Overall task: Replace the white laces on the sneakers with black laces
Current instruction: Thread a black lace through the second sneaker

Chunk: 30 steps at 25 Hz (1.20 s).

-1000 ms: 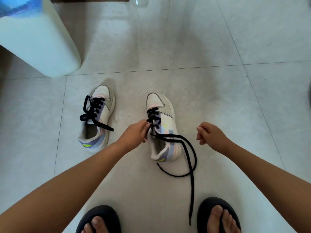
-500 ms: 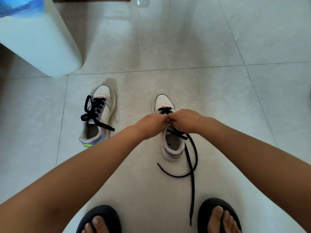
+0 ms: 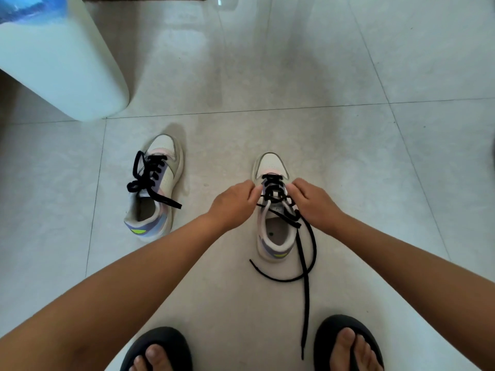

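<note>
- While both hands work its lacing, right sneaker (image 3: 273,210) stands upright on tiled floor (image 3: 321,145), toe pointing away from the person.
- Left hand (image 3: 232,205) pinches the sneaker's left eyelet edge, fingers curled.
- Right hand (image 3: 314,203) pinches black lace (image 3: 305,263) at the sneaker's right side.
- Loose lace ends trail behind the sneaker's heel toward black slippers (image 3: 348,341).
- Left sneaker (image 3: 155,188), black-laced, sits well left of it; white bin (image 3: 61,57) far beyond.

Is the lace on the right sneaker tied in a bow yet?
No, the right sneaker has its black lace trailing loose across the floor.
</note>
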Each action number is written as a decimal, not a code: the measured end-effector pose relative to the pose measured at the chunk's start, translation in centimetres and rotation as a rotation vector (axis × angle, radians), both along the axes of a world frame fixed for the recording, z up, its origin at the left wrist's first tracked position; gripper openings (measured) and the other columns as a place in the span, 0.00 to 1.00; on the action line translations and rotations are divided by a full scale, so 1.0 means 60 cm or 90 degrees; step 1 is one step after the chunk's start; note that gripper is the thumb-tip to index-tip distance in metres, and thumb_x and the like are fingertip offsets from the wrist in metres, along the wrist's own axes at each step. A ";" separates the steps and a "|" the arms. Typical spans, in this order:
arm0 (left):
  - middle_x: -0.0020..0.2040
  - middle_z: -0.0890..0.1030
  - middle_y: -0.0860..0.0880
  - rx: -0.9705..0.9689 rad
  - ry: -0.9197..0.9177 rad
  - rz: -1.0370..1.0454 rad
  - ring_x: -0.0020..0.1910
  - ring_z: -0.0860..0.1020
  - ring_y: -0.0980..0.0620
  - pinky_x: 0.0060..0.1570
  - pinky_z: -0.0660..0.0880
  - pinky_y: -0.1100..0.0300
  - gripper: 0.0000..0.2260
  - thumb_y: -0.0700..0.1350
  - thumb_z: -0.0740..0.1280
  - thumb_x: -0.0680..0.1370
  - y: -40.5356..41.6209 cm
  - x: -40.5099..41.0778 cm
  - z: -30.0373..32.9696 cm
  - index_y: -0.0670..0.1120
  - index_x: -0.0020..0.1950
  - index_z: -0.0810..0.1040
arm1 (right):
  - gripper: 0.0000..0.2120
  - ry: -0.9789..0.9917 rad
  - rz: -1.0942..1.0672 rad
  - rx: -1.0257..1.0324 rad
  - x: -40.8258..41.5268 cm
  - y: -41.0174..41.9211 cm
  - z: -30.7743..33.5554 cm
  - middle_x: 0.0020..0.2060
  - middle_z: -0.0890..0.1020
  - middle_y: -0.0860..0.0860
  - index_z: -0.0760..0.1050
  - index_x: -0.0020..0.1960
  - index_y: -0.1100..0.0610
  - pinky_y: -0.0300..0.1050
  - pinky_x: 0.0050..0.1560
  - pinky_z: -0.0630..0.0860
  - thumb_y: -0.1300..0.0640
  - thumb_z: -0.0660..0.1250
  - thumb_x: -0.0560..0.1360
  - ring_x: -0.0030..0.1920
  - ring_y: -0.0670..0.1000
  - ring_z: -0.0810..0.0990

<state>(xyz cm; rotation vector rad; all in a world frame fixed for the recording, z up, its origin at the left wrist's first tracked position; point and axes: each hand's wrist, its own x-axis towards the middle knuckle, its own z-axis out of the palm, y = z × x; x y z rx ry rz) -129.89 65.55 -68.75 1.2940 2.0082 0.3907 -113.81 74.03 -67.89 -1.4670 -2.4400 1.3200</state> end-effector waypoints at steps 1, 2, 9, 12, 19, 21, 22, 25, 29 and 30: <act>0.40 0.73 0.47 -0.029 -0.008 0.002 0.40 0.70 0.48 0.39 0.65 0.55 0.16 0.53 0.53 0.82 0.015 0.000 0.005 0.46 0.39 0.67 | 0.14 -0.024 0.008 -0.029 -0.011 0.006 0.001 0.34 0.74 0.49 0.68 0.39 0.55 0.45 0.40 0.65 0.49 0.56 0.81 0.37 0.50 0.71; 0.39 0.73 0.48 -0.061 -0.014 -0.022 0.40 0.71 0.49 0.39 0.65 0.56 0.17 0.54 0.54 0.82 0.030 0.001 0.010 0.46 0.38 0.68 | 0.14 -0.055 0.029 -0.056 -0.021 0.012 0.001 0.33 0.73 0.50 0.68 0.38 0.55 0.45 0.40 0.66 0.49 0.59 0.80 0.36 0.50 0.70; 0.39 0.76 0.45 -0.068 -0.431 0.182 0.33 0.75 0.52 0.37 0.77 0.58 0.12 0.45 0.58 0.82 0.018 0.003 -0.002 0.44 0.41 0.72 | 0.10 0.187 -0.231 -0.409 0.005 0.004 -0.007 0.36 0.72 0.52 0.68 0.40 0.57 0.41 0.41 0.74 0.60 0.60 0.80 0.37 0.47 0.73; 0.42 0.76 0.44 -0.073 -0.323 0.193 0.37 0.76 0.50 0.43 0.76 0.52 0.11 0.49 0.57 0.82 -0.007 0.011 -0.021 0.44 0.44 0.70 | 0.07 0.171 -0.221 -0.326 0.013 -0.019 -0.023 0.38 0.74 0.51 0.69 0.42 0.56 0.41 0.42 0.74 0.57 0.62 0.79 0.38 0.47 0.74; 0.73 0.63 0.53 0.048 -0.137 -0.154 0.72 0.59 0.53 0.70 0.57 0.54 0.39 0.52 0.72 0.70 -0.014 -0.007 -0.006 0.53 0.75 0.55 | 0.23 -0.178 0.041 -0.195 0.030 -0.053 0.005 0.44 0.76 0.48 0.66 0.60 0.54 0.39 0.39 0.69 0.43 0.68 0.73 0.44 0.48 0.76; 0.75 0.61 0.55 0.013 -0.069 -0.262 0.76 0.50 0.54 0.72 0.49 0.51 0.49 0.57 0.76 0.66 0.004 0.007 -0.009 0.54 0.77 0.48 | 0.16 -0.288 0.071 -0.087 0.021 -0.064 0.007 0.42 0.77 0.51 0.69 0.50 0.56 0.45 0.39 0.68 0.43 0.65 0.75 0.45 0.54 0.77; 0.75 0.61 0.55 0.003 -0.048 -0.288 0.76 0.47 0.55 0.72 0.46 0.49 0.50 0.57 0.76 0.65 0.010 0.014 -0.017 0.54 0.77 0.47 | 0.14 -0.352 0.102 -0.026 0.018 -0.066 0.016 0.44 0.77 0.52 0.68 0.48 0.56 0.46 0.41 0.67 0.45 0.62 0.76 0.47 0.55 0.77; 0.74 0.63 0.53 0.034 -0.063 -0.268 0.76 0.46 0.54 0.73 0.49 0.45 0.50 0.56 0.76 0.65 0.015 0.027 -0.044 0.53 0.77 0.49 | 0.13 -0.333 0.164 0.104 0.016 -0.071 0.042 0.50 0.76 0.51 0.74 0.51 0.56 0.49 0.51 0.67 0.48 0.55 0.80 0.55 0.55 0.73; 0.69 0.70 0.48 0.102 -0.218 -0.147 0.76 0.52 0.53 0.72 0.54 0.61 0.41 0.47 0.76 0.68 0.010 0.033 -0.058 0.46 0.75 0.58 | 0.20 0.064 -0.193 -0.332 0.015 -0.097 0.087 0.24 0.68 0.50 0.69 0.33 0.59 0.45 0.34 0.69 0.51 0.56 0.81 0.25 0.49 0.68; 0.67 0.72 0.47 0.113 -0.252 -0.105 0.75 0.55 0.54 0.70 0.55 0.67 0.39 0.44 0.76 0.68 0.009 0.034 -0.057 0.45 0.74 0.60 | 0.18 0.112 -0.302 -0.476 0.014 -0.103 0.094 0.22 0.63 0.49 0.67 0.34 0.58 0.41 0.27 0.65 0.52 0.56 0.81 0.21 0.47 0.62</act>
